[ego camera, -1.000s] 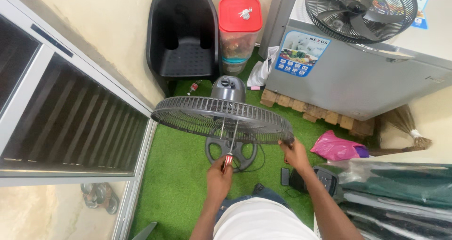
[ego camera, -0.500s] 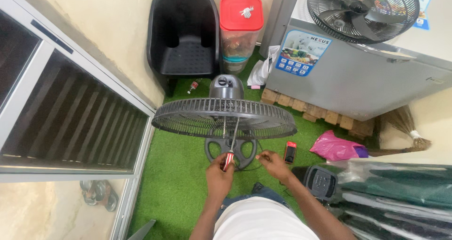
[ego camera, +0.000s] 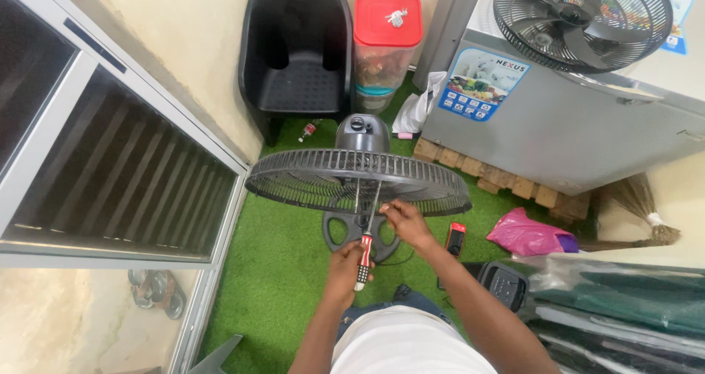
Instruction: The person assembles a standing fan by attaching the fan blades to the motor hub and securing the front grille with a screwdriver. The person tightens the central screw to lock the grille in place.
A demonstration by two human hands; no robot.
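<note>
The left hand (ego camera: 345,267) grips a red-striped screwdriver (ego camera: 364,253), its shaft at the round black wire fan guard (ego camera: 358,179) over green turf; the right hand (ego camera: 405,221) pinches the guard's rim.

Left: bare artificial grass (ego camera: 279,271), open.
Ahead: fan grille (ego camera: 358,179) blocks.
Right: pink bag (ego camera: 525,236), chest freezer (ego camera: 558,132) crowd.

Left hand (ego camera: 344,265) grips red-handled screwdriver (ego camera: 365,253), shaft up into round black fan guard (ego camera: 358,181). Right hand (ego camera: 406,222) pinches guard's near rim beside shaft. Green turf (ego camera: 283,271) below; black chair (ego camera: 302,55) far, grey freezer (ego camera: 565,124) right.
</note>
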